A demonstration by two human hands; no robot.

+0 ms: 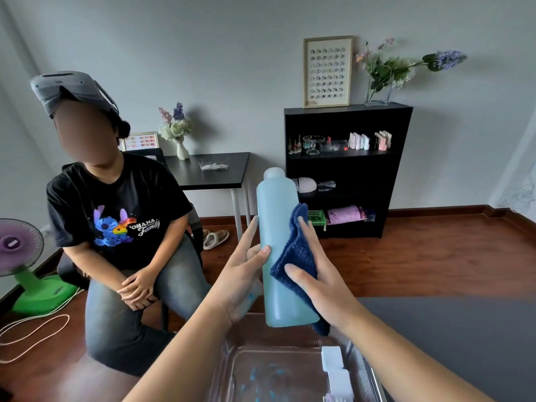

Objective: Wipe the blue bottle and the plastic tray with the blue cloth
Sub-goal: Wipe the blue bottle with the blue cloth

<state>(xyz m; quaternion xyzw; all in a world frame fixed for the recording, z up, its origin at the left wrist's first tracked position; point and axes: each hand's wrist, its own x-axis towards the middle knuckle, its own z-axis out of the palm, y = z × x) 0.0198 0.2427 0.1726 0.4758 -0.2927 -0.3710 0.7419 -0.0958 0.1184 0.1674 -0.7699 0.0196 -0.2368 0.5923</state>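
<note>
A tall pale-blue bottle (pixel 275 227) is held upright in the air above a clear plastic tray (pixel 232 355). My left hand (pixel 240 277) grips the bottle's lower left side, thumb across its front. My right hand (pixel 322 282) presses a dark blue cloth (pixel 295 250) flat against the bottle's right side, fingers spread over the cloth. The cloth hangs down past the bottle's base. Small blue bits and white blocks (pixel 336 369) lie in the tray.
A dark table top (pixel 452 338) stretches to the right under the tray. A person sits on a chair at the left, hands clasped. Behind stand a black desk (pixel 211 172), a black shelf (pixel 348 169) and a fan (pixel 20 245).
</note>
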